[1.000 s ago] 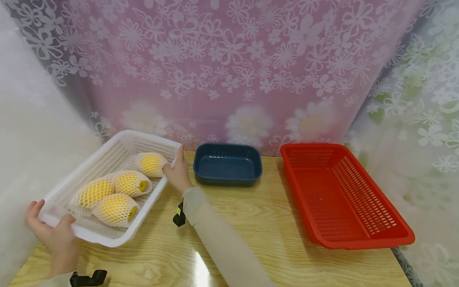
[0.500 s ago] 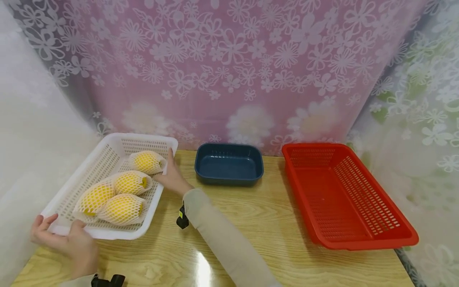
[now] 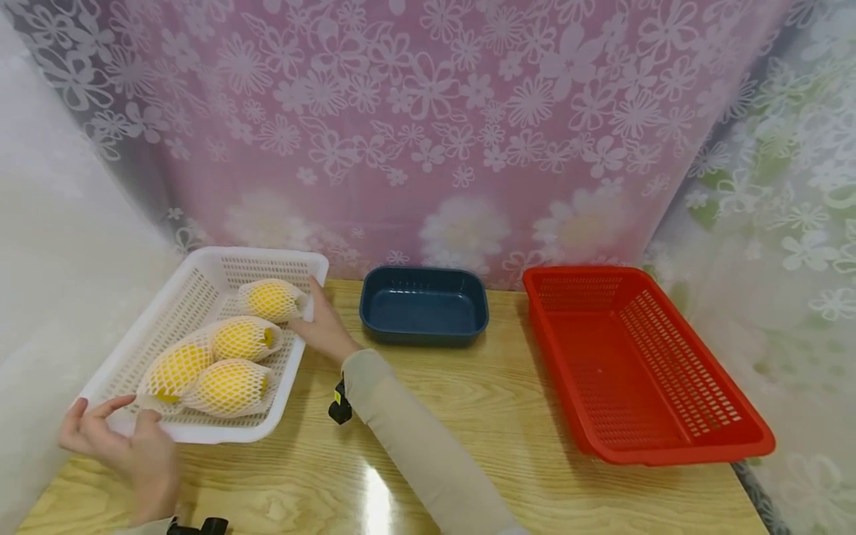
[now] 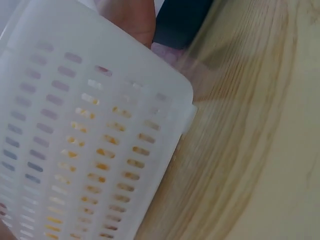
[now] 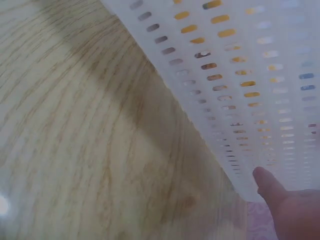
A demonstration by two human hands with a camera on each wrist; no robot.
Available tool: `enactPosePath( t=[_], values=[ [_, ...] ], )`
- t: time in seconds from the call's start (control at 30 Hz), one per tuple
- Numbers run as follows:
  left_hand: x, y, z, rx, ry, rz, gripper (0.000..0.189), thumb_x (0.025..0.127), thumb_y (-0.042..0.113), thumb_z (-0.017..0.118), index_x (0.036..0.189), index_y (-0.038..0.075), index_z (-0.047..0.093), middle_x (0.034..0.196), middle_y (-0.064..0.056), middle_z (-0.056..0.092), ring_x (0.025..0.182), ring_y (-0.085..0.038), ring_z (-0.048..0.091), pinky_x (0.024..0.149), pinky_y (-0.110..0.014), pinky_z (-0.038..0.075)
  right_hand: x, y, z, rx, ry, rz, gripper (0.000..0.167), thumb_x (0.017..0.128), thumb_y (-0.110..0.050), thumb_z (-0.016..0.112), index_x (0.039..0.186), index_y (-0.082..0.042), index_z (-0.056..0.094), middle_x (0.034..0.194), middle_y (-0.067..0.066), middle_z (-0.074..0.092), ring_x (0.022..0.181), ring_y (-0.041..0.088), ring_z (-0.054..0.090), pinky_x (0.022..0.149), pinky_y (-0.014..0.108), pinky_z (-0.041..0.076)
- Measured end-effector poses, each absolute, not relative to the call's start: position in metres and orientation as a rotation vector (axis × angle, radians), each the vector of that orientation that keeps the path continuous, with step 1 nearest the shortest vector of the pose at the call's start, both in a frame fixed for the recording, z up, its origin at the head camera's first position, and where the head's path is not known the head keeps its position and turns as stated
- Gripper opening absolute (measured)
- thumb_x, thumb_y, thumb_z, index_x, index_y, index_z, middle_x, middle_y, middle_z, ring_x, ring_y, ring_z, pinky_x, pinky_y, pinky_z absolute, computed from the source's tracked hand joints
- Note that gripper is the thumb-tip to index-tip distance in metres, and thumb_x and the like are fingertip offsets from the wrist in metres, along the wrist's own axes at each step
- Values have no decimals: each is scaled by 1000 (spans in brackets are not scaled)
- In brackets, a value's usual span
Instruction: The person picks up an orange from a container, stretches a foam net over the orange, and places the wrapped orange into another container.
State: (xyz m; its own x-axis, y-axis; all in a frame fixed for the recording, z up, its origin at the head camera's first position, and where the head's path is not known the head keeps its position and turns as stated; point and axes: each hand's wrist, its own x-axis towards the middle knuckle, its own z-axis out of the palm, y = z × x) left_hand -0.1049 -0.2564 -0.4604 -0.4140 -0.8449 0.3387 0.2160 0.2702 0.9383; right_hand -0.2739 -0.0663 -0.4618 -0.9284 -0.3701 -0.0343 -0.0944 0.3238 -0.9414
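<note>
A white perforated plastic basket [image 3: 292, 371] stands on the left of the table, holding several yellow fruits [image 3: 230, 386] in white foam nets. My left hand [image 3: 143, 457] is at its near left corner, fingers extended and spread over the rim, thumb at the near edge. On the right side, my right hand [image 3: 324, 323] holds the rim, with the thumb reaching over it to the inside. The right wrist view shows a finger [image 5: 270, 187] against the slotted outer wall. In the left wrist view, the basket's end wall [image 4: 115, 65] fills the left side.
A dark blue rectangular tray [image 3: 424, 334] sits at the back centre of the wooden table [image 3: 461, 401]. To the right stands a red perforated basket [image 3: 568, 379]. Floral curtains [image 3: 428, 148] hang behind the table and along both sides.
The white basket has come down from a raised, tilted position and now sits flatter, shifted slightly. Both hands moved with it. The left fingers have straightened at the corner.
</note>
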Motion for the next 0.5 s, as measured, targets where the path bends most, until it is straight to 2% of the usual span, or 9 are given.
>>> enactPosePath(
  t=[0.13,0.17,0.27,0.33,0.4,0.43,0.5],
  values=[
    [-106,-272,-470,673,-1627,-1332,24,80,-13,45,94,-2,60,134,5,32,131,-13,25,107,-23,13,-274,-66,-458,-461,2359,-1595,83,96,-27,61,159,-35,7,161,2,25,140,24,38,107,44,39],
    [-106,-273,-471,670,-1644,-1313,21,81,-12,46,93,-3,60,134,6,32,131,-13,22,108,-25,11,-274,-65,-456,-477,2358,-1579,83,97,-27,60,159,-34,7,162,2,24,140,24,37,108,44,38],
    [-101,-265,-462,609,-1738,-1141,12,84,-5,47,88,-4,58,138,6,33,138,-24,7,112,-33,-2,-273,-60,-452,-531,2340,-1530,82,98,-29,58,160,-28,5,164,1,18,143,24,32,111,43,35],
    [-99,-256,-453,499,-1794,-969,10,83,-2,48,86,-7,56,141,-1,35,139,-34,0,112,-41,-8,-271,-53,-446,-561,2318,-1472,80,101,-32,55,160,-24,2,165,2,13,146,23,26,113,43,31],
    [-99,-244,-443,371,-1821,-825,13,81,1,49,83,-10,56,137,-14,43,138,-42,0,110,-47,-10,-267,-44,-436,-587,2308,-1387,79,102,-37,52,160,-20,1,165,3,11,148,23,22,115,44,28],
    [-100,-238,-438,294,-1810,-779,15,80,2,49,81,-12,56,132,-23,48,136,-43,6,110,-49,-6,-264,-38,-430,-592,2310,-1332,78,103,-39,50,160,-20,1,165,3,11,148,23,22,115,44,27],
    [-104,-224,-428,170,-1812,-796,16,78,4,50,77,-11,57,124,-32,53,134,-35,16,110,-48,1,-260,-26,-416,-619,2356,-1204,76,103,-42,49,160,-19,4,164,4,16,146,23,26,115,44,29]
  ],
)
